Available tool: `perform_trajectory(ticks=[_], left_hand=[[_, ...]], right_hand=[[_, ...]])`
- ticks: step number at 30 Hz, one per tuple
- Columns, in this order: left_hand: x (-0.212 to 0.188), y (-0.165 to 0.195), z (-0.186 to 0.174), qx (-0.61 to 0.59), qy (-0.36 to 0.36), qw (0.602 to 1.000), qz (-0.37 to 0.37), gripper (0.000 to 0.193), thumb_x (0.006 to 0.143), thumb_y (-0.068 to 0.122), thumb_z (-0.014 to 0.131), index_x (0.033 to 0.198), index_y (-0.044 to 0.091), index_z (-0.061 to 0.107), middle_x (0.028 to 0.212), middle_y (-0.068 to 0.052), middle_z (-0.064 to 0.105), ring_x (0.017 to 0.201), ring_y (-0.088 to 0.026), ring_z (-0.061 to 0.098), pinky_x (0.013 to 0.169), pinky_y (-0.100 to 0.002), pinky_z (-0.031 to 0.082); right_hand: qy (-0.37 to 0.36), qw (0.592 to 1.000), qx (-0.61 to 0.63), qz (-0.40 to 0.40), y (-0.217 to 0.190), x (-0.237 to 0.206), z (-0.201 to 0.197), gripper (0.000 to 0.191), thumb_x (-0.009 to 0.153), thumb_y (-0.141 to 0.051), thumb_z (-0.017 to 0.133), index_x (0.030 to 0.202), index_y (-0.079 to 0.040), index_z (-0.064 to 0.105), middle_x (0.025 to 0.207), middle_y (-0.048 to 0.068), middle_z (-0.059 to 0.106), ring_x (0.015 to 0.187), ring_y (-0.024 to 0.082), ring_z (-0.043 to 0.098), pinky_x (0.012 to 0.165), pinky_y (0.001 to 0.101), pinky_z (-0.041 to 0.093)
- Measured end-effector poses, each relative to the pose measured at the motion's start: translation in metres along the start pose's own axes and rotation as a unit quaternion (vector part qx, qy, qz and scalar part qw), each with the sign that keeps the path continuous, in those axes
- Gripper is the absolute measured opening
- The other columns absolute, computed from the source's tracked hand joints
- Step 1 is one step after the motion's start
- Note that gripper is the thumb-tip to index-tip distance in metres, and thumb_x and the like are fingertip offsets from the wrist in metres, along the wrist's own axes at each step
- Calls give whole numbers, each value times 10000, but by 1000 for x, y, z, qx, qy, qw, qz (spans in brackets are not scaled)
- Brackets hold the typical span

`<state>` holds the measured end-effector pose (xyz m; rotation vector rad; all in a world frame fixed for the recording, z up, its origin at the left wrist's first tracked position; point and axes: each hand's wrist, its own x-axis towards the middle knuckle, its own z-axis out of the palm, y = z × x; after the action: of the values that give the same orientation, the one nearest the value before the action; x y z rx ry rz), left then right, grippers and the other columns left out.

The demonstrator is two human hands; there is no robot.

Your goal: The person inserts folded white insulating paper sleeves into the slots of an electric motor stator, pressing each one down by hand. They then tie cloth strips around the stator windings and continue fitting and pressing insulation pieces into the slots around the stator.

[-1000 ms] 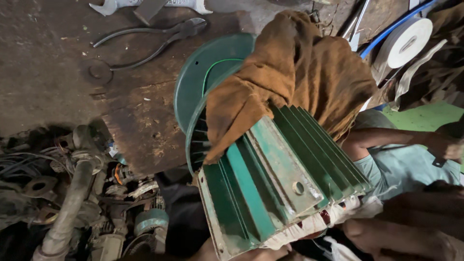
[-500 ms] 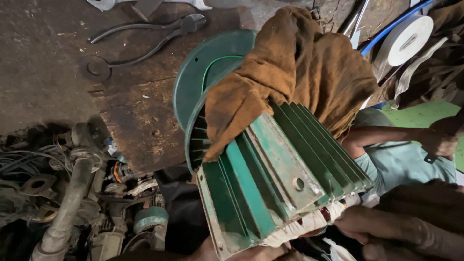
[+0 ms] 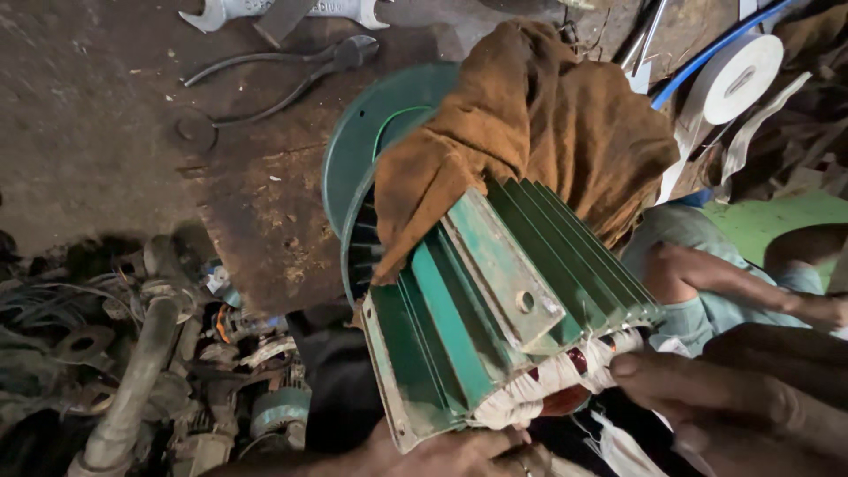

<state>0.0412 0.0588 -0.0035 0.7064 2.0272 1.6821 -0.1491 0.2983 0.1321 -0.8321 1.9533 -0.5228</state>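
Observation:
A green finned motor housing (image 3: 495, 318) lies tilted in the middle, its near open end showing white-taped copper windings (image 3: 556, 380). A brown rag (image 3: 530, 132) drapes over its far end, beside a green round cover (image 3: 353, 159). My left hand (image 3: 442, 450) supports the housing from underneath at the bottom edge. My right hand (image 3: 733, 397) rests its fingertips on the windings at the housing's right end.
Pliers (image 3: 291, 71) and a spanner (image 3: 283, 11) lie on the dark rusty bench top (image 3: 106, 132). Scrap metal parts and pipes (image 3: 132, 353) pile at lower left. A roll of white tape (image 3: 733, 79) sits upper right. Another person's arm (image 3: 751, 283) is at right.
The housing stays nearly in place. My right hand has moved in from the lower right, and its fingers now touch the windings.

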Motion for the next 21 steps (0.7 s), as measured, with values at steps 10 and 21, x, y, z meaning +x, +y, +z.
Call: perform_trajectory(ticks=[10,21], left_hand=[[-2,-1,-12,93,-7,992,83,425,922,335,538,1302,236,699,1291,-29,669,1323,-270,586,1093,-689,382],[1,1,-8,94,3,992,78,405,920,267,537,1277,224,723,1272,-58,672,1340,-272,586,1083,-615,427]], right_hand=[[92,977,-129,-140,-22,27,1,216,905,-252,730,1000,-116,592,1133,133,765,778,199,773,751,452,599],[-21,966,-201,-164,-35,36,-15,363,941,-361,626,1198,-138,499,1276,152,690,907,255,765,742,432,568]])
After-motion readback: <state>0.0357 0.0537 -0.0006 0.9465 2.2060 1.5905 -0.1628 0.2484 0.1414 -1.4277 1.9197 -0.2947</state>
